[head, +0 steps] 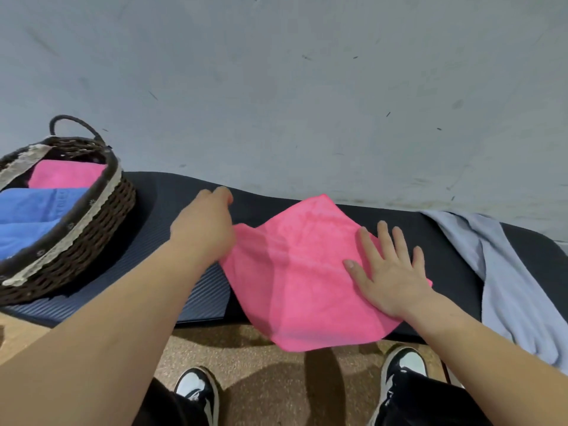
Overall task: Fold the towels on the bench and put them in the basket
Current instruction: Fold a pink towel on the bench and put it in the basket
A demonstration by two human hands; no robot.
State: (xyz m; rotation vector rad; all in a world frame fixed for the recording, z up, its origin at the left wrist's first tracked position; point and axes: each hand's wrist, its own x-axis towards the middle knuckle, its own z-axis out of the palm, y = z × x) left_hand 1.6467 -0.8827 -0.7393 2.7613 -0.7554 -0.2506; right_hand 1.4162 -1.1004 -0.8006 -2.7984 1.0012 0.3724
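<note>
Pink fleecy towel [295, 281] lies spread on the black padded bench [445, 259]: with your right hand [390, 272] flat and open-fingered on it, draw the corner your left hand [204, 229] pinches squarely across.

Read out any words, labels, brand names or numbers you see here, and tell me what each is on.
None readable. No writing shows on the pink towel, the basket, the pale blue towel or the shoes. The dark marks on the wall are scuffs, not letters.
</note>
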